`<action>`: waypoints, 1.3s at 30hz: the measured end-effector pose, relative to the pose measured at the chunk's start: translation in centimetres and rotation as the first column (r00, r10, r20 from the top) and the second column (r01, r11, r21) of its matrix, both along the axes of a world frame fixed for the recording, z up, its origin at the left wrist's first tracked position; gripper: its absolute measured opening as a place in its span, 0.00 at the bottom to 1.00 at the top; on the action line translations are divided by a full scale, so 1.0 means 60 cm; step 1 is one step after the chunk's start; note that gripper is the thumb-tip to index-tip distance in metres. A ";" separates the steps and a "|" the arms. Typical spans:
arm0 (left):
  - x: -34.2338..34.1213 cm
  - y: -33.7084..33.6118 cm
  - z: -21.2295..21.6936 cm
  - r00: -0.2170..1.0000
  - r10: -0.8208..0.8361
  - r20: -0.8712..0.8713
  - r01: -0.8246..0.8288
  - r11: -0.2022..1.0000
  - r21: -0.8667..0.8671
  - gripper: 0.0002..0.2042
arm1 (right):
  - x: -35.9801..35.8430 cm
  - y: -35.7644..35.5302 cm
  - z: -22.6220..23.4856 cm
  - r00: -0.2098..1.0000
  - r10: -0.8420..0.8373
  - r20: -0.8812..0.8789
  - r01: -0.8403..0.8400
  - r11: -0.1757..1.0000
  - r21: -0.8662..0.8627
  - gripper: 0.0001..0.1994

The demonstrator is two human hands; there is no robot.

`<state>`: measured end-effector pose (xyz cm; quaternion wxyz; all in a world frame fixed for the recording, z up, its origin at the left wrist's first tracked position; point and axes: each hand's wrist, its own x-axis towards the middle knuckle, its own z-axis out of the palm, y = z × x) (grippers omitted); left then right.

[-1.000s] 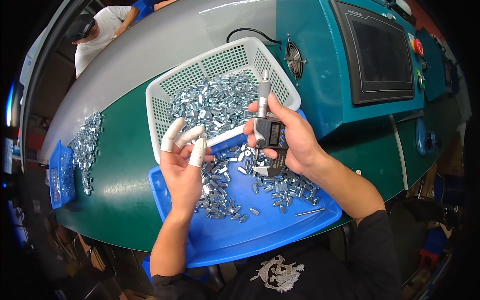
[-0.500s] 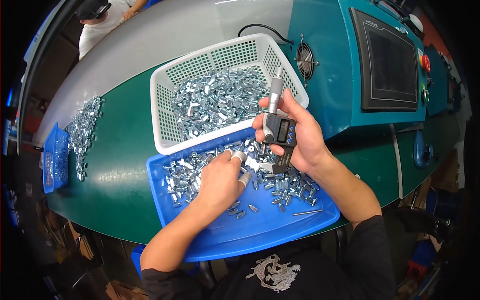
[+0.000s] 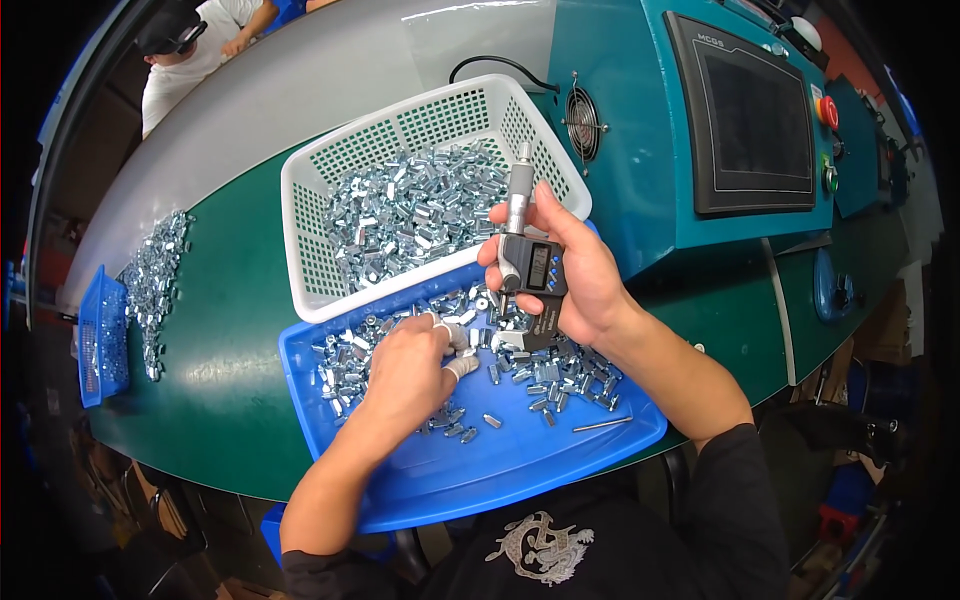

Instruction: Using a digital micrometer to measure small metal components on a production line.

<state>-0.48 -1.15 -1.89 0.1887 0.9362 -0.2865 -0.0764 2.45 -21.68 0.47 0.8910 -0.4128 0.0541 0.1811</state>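
My right hand [image 3: 582, 275] grips a digital micrometer [image 3: 540, 264], its grey thimble pointing up and away, its frame low over the blue tray [image 3: 470, 480]. My left hand [image 3: 410, 365] is in the tray, with pale finger covers on its fingertips. Thumb and fingers are bent together beside the micrometer's jaw; whatever is between them is too small and hidden to name. Small shiny hexagonal metal pieces [image 3: 560, 375] lie heaped in the tray around both hands. Whether a piece sits in the micrometer's jaw I cannot tell.
A white perforated basket [image 3: 296, 240] full of similar pieces stands behind the tray. A thin metal rod [image 3: 603, 425] lies at the tray's right. Left are a loose pile [image 3: 160, 270] and a small blue basket [image 3: 92, 345]. A teal machine [image 3: 625, 100] stands right; a person [image 3: 190, 75] is far left.
The whole view has shifted slightly, with most things now lower and further left. My left hand has drawn back a little from the micrometer's jaw. The right hand keeps its grip.
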 end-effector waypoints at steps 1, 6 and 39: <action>0.001 -0.006 0.016 0.994 0.068 -0.090 -0.077 0.991 -0.110 0.10 | -0.001 -0.002 0.001 1.000 -0.004 0.004 0.004 1.000 -0.004 0.25; -0.004 -0.020 0.038 0.859 0.099 -0.502 -0.428 0.675 -0.601 0.11 | 0.001 -0.001 0.002 1.000 -0.004 -0.012 0.003 1.000 -0.016 0.25; -0.001 -0.021 0.026 0.655 -0.212 -0.725 -0.588 0.460 -0.665 0.10 | -0.003 0.004 0.005 0.999 0.041 0.026 -0.041 0.999 -0.002 0.19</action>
